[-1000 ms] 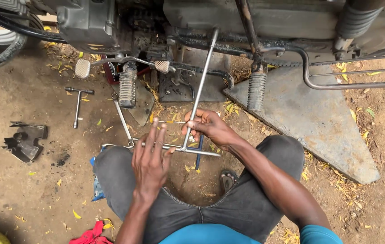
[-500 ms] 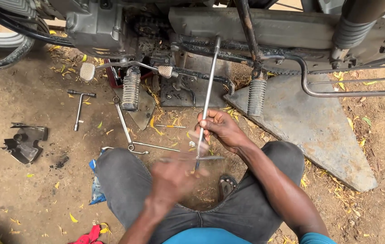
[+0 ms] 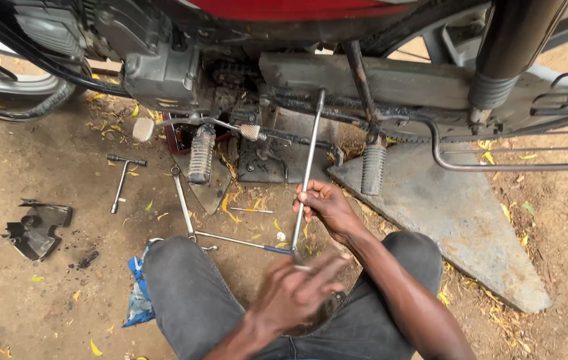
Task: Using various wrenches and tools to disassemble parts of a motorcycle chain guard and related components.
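Observation:
A long steel T-handle wrench (image 3: 312,147) runs from my lap up to the underside of a motorcycle (image 3: 164,73), its tip near the frame behind the chain. My right hand (image 3: 327,208) is closed around the shaft about halfway down. My left hand (image 3: 295,293) is blurred with motion at the wrench's lower end, fingers curled at the crossbar above my knees. I sit on the dirt with my grey-trousered legs (image 3: 190,293) drawn up.
On the dirt lie a small T-wrench (image 3: 120,183), a spanner (image 3: 182,203), a thin blue-handled tool (image 3: 244,243) and a black metal part (image 3: 37,227). Two ribbed footpegs (image 3: 372,170) hang down. A grey slab (image 3: 457,220) lies on the right, blue plastic (image 3: 138,293) by my leg.
My left hand left its flat, spread rest on the crossbar and now moves fast at the wrench's lower end. My right hand slid up onto the shaft. The view has come closer to the motorcycle.

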